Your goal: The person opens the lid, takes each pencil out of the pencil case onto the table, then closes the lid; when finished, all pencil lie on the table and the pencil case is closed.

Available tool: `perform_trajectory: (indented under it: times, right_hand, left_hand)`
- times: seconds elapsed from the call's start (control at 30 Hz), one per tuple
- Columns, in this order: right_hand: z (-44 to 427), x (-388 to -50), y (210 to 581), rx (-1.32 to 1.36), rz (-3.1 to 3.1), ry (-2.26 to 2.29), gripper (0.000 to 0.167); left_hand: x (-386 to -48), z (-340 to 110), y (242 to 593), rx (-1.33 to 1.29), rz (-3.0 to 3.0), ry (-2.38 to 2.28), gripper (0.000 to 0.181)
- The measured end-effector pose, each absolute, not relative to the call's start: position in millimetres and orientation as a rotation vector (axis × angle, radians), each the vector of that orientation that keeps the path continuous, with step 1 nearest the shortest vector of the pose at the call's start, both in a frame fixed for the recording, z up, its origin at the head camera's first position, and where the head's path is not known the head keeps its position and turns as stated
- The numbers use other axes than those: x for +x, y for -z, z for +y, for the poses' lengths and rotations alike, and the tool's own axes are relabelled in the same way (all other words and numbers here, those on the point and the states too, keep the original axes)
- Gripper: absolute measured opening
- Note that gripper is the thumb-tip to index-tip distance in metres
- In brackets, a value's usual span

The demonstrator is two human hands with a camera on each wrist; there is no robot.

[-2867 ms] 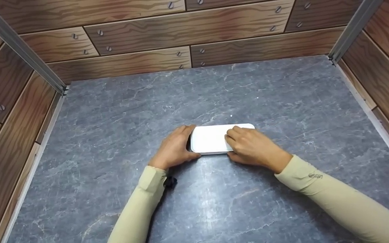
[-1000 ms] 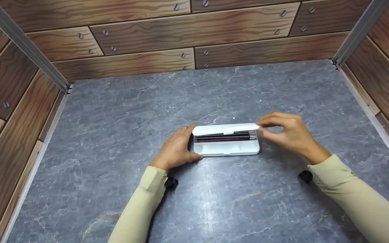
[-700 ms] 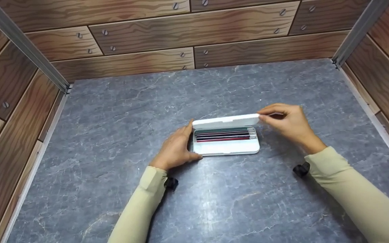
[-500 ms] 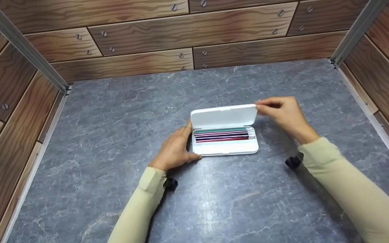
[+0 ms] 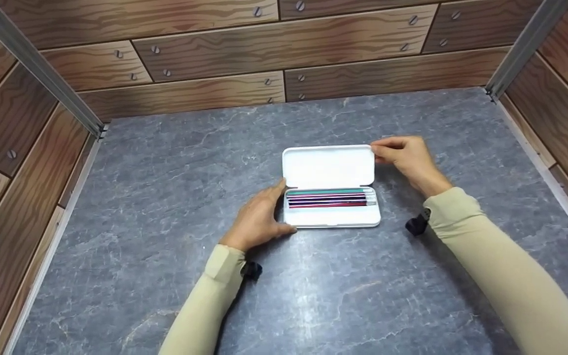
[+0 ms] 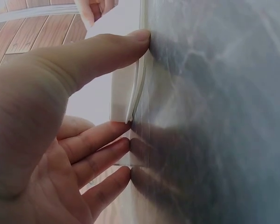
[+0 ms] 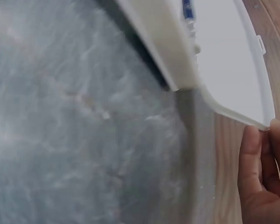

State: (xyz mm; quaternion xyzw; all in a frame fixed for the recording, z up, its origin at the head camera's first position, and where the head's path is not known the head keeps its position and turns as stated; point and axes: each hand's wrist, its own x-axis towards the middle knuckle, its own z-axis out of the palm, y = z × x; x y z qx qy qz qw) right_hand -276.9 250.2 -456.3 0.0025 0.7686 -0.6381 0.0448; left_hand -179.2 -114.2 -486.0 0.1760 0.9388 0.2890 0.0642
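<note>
White case [image 5: 333,217], from the head view: it lies about midway between the left and right edges of the grey marbled bench [image 5: 190,162], well apart from the far edge. Its lid [image 5: 328,166] stands raised along the case's far side. Pencils [image 5: 326,198] in green, pink, dark and red lie side by side in the case's far half, pale ends toward the right. The left hand [image 5: 257,217] braces the case's left end, thumb and fingers spread apart. The right hand [image 5: 405,158] pinches the lid's far right corner. The step in hand seems to be opening the lid, nearly done; the next move calls, I judge, for easing it back while the case is held steady. A wood-plank wall [image 5: 210,56] backs the bench, and metal posts [image 5: 37,74] rise at its far corners.

Left wrist view: the thumb presses the case's front edge; the other fingers reach out nearly straight at its left end. Those near the lid could get in its way.

Right wrist view: thumb and fingers are together on the lid's corner. Whether the lid touches the bench, I cannot tell.
</note>
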Motion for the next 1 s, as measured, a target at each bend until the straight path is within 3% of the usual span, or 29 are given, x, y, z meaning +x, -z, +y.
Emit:
perform_trajectory:
  times: [0.3,0.57,0.77,0.9,1.0]
  right_hand:
    - [250.3,-278.5,459.1,-0.014,2.351,1.931,0.043]
    - [247.5,-266.8,442.1,-0.092,2.534,1.853,0.036]
    - [221.6,-233.1,415.7,-0.515,2.926,1.663,0.012]
    - [206.8,-217.7,417.2,-0.924,2.758,1.4,0.014]
    - [203.3,-216.9,426.3,-0.977,2.579,1.205,0.015]
  left_hand:
    - [-178.5,-114.9,485.7,0.61,2.831,-0.852,0.11]
    - [-178.1,-114.5,485.4,0.623,2.826,-0.838,0.109]
    - [-178.8,-114.1,483.6,0.629,2.824,-0.832,0.108]
    - [-179.5,-114.3,483.4,0.625,2.829,-0.836,0.108]
    - [-179.1,-114.3,484.4,0.616,2.83,-0.834,0.109]
